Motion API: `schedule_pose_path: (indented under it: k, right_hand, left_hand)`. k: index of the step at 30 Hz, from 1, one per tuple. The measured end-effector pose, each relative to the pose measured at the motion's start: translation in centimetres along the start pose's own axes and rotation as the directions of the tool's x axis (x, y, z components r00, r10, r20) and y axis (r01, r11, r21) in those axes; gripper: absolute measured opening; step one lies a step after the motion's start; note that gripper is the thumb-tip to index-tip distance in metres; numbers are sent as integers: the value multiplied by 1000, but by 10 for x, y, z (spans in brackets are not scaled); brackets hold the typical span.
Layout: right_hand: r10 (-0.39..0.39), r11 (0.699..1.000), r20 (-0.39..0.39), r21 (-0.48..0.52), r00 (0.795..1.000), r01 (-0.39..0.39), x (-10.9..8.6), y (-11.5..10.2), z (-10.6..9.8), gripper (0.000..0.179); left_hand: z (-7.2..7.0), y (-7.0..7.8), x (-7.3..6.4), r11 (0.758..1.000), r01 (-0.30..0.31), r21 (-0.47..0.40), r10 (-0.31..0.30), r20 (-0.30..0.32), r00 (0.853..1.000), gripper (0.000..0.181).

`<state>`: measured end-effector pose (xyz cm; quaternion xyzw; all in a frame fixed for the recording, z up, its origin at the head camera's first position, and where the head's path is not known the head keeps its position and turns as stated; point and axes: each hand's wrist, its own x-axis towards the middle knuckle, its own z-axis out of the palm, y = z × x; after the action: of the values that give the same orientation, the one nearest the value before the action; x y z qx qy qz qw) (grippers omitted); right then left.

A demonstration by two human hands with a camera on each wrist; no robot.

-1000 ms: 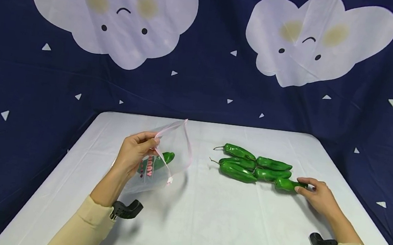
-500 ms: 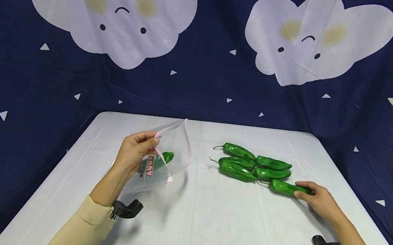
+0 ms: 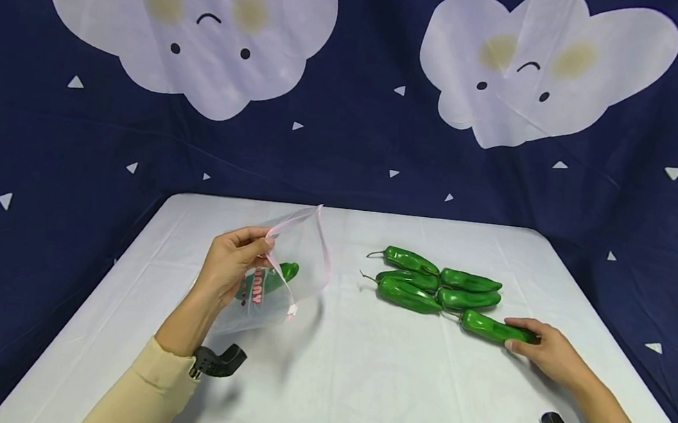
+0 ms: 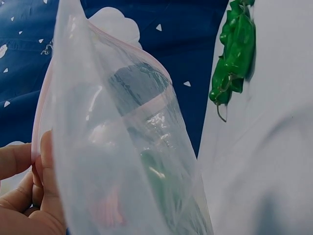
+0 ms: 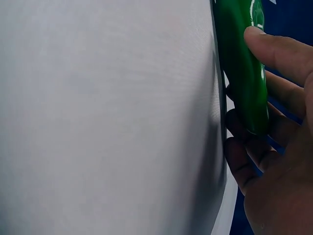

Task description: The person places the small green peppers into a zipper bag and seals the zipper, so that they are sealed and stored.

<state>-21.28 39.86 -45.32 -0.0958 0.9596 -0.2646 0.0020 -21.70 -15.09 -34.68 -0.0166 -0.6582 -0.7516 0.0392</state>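
Note:
My left hand (image 3: pixel 231 262) pinches the pink-edged rim of a clear zip bag (image 3: pixel 308 264), whose mouth gapes toward the right. Inside the bag lies a green pepper (image 3: pixel 289 271), partly covered by the hand and red lettering; the left wrist view shows it blurred through the plastic (image 4: pixel 161 181). At the right of the table, my right hand (image 3: pixel 552 351) holds another green pepper (image 3: pixel 489 326) by its tapered end, thumb on one side and fingers curled round the other. The pepper's stem points left, close to the other peppers. In the right wrist view the same pepper (image 5: pixel 242 68) runs along the fingers.
Several green peppers (image 3: pixel 410 295) lie in two side-by-side groups on the white table (image 3: pixel 370 382), between the bag and my right hand. A dark blue cloth (image 3: pixel 359 144) with cloud shapes hangs behind the table's far edge.
My right hand has taken hold of the nearest pepper and drawn it slightly right and toward me, off the group's edge. My left hand and the bag stay in place.

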Motion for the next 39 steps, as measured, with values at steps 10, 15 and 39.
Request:
schedule_pose_path:
  k: [10,15,39]
  right_hand:
    - [-28,999,-23,20,999,29,-3,-5,2,47]
    - [-8,1000,-42,28,999,9,-5,-14,0,46]
    - [-153,983,-235,67,960,174,-2,-58,-6,34]
  left_hand:
    - [0,0,0,1000,-3,-2,3,-1,1000,36]
    - [0,0,1,1000,-8,-2,8,3,1000,38]
    - [0,0,-2,1000,-2,13,2,-3,1000,35]
